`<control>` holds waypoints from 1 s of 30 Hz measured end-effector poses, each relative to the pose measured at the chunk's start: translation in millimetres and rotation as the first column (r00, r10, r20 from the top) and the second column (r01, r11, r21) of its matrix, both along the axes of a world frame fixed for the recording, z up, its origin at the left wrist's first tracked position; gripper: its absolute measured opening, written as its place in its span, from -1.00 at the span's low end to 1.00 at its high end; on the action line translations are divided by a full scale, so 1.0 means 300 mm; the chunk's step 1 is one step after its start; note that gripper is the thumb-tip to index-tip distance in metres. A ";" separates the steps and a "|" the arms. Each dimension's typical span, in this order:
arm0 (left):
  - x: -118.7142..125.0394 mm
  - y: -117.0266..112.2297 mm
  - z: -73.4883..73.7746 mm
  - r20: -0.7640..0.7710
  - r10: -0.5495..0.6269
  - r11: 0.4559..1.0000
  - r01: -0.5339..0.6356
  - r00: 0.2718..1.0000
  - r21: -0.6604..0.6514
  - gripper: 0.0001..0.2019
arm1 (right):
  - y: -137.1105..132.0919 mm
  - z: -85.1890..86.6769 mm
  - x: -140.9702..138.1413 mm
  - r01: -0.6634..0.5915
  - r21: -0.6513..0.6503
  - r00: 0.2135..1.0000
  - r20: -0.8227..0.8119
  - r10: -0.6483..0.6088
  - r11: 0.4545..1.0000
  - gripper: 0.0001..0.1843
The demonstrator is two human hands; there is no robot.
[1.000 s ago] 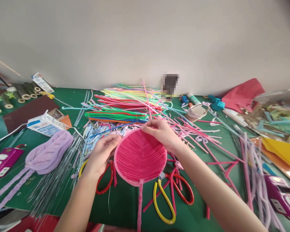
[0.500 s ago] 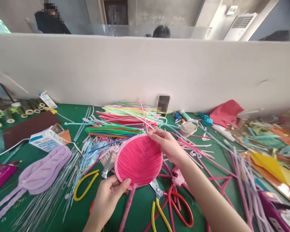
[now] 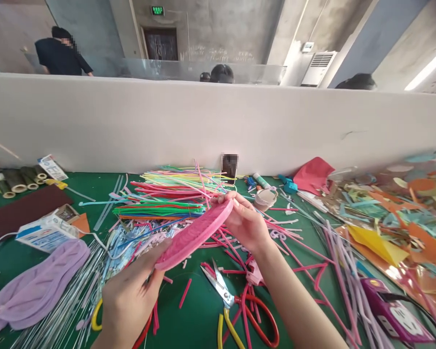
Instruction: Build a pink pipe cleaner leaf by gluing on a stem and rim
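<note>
Between my two hands is a round pink pipe-cleaner leaf (image 3: 198, 235), tilted so that its rim faces me and only a sliver of its ribbed face shows. My left hand (image 3: 131, 286) pinches its lower left end, thumb below. At the upper right end, the fingers of my right hand (image 3: 245, 218) are closed on the rim. The stem seen earlier is hidden now. Below the leaf, scissors (image 3: 223, 291) with one red handle lie with blades apart, close to yellow-handled pliers (image 3: 232, 327). Pink pipe-cleaner pieces (image 3: 185, 293) are scattered around them.
Bundles of coloured pipe cleaners (image 3: 167, 194) lie ahead, before a white partition (image 3: 189, 126). To the left are a lilac pipe-cleaner leaf (image 3: 43, 286) and metal wires (image 3: 69, 295). A purple device (image 3: 396, 310), a yellow sheet (image 3: 376, 245) and paper scraps sit right. People are beyond the partition.
The pink leaf has turned from facing me to nearly edge-on. My left hand has moved left and rotated; my right hand still grips the upper rim. The camera view has shifted upward and right.
</note>
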State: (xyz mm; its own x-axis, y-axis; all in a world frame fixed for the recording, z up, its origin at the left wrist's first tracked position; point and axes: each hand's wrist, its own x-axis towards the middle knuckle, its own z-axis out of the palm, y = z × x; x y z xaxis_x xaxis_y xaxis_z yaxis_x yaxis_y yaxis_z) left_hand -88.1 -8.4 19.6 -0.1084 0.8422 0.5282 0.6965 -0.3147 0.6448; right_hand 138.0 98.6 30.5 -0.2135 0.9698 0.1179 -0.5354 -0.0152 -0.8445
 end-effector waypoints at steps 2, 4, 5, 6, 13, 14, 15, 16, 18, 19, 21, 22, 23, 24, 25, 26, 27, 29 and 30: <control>-0.009 -0.002 0.012 0.004 -0.008 0.997 0.008 1.000 -0.073 -0.78 | -0.001 0.001 0.004 0.020 -0.069 1.000 0.025 -0.018 0.997 -0.69; -0.018 0.008 0.026 0.097 -0.023 0.969 0.046 0.995 -0.241 -0.88 | 0.000 -0.001 0.006 0.028 -0.191 0.998 0.068 -0.015 0.981 -0.65; -0.022 0.017 0.031 0.196 -0.045 0.927 0.114 0.980 -0.358 -0.88 | 0.001 -0.004 0.006 0.032 -0.255 0.996 0.094 -0.008 0.966 -0.66; -0.024 0.030 0.032 0.325 -0.055 0.858 0.212 0.944 -0.469 -0.84 | 0.002 -0.009 0.006 0.037 -0.312 0.993 0.118 0.000 0.949 -0.67; -0.005 0.095 -0.066 0.850 0.163 0.621 0.617 0.501 -0.483 -0.63 | 0.022 -0.078 0.001 0.119 -0.483 0.981 0.192 -0.028 0.868 -0.80; 0.001 0.091 -0.083 0.888 0.165 0.621 0.654 0.430 -0.432 -0.63 | 0.028 -0.087 0.003 0.138 -0.492 0.979 0.198 -0.044 0.860 -0.82; 0.007 0.086 -0.096 0.917 0.165 0.613 0.690 0.362 -0.383 -0.63 | 0.033 -0.093 0.007 0.157 -0.501 0.978 0.202 -0.061 0.851 -0.83; 0.012 0.079 -0.107 0.936 0.170 0.599 0.722 0.308 -0.346 -0.64 | 0.039 -0.097 0.011 0.173 -0.509 0.976 0.205 -0.077 0.843 -0.85; 0.023 0.066 -0.122 0.945 0.186 0.566 0.757 0.270 -0.328 -0.66 | 0.047 -0.100 0.020 0.198 -0.521 0.973 0.207 -0.102 0.830 -0.88; 0.028 0.061 -0.128 0.940 0.197 0.552 0.761 0.280 -0.342 -0.66 | 0.049 -0.099 0.023 0.206 -0.524 0.972 0.206 -0.112 0.827 -0.88; 0.036 0.057 -0.136 0.925 0.223 0.543 0.749 0.308 -0.380 -0.66 | 0.050 -0.095 0.028 0.214 -0.521 0.971 0.205 -0.122 0.826 -0.87; 0.039 0.057 -0.140 0.921 0.233 0.553 0.736 0.311 -0.389 -0.68 | 0.050 -0.093 0.028 0.216 -0.516 0.971 0.205 -0.126 0.829 -0.86; 0.042 0.057 -0.142 0.919 0.242 0.562 0.728 0.310 -0.394 -0.69 | 0.050 -0.091 0.028 0.217 -0.510 0.971 0.204 -0.129 0.833 -0.86; 0.045 0.058 -0.144 0.918 0.249 0.569 0.721 0.307 -0.396 -0.69 | 0.049 -0.089 0.027 0.218 -0.502 0.971 0.202 -0.131 0.837 -0.86; 0.048 0.060 -0.145 0.917 0.256 0.575 0.715 0.305 -0.398 -0.69 | 0.048 -0.088 0.025 0.216 -0.496 0.971 0.200 -0.132 0.841 -0.86; 0.052 0.061 -0.146 0.915 0.261 0.580 0.708 0.306 -0.403 -0.69 | 0.047 -0.087 0.024 0.214 -0.489 0.971 0.197 -0.132 0.845 -0.87; 0.056 0.062 -0.145 0.912 0.267 0.587 0.698 0.311 -0.410 -0.68 | 0.047 -0.086 0.023 0.213 -0.484 0.972 0.195 -0.133 0.849 -0.87; 0.065 0.061 -0.143 0.902 0.268 0.605 0.669 0.339 -0.432 -0.65 | 0.046 -0.084 0.023 0.214 -0.478 0.972 0.192 -0.136 0.852 -0.87; 0.070 0.060 -0.141 0.896 0.259 0.616 0.652 0.362 -0.442 -0.65 | 0.046 -0.083 0.023 0.216 -0.477 0.971 0.192 -0.139 0.852 -0.87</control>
State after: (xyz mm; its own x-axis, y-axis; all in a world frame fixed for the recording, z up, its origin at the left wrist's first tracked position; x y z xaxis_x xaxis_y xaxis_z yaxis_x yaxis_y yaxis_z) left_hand -67.2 9.6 -22.7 0.1582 0.8837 -0.4405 -0.3829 0.4661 0.7976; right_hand 144.8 112.4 5.6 -0.0090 0.9153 -0.4027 -0.4411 -0.3651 -0.8198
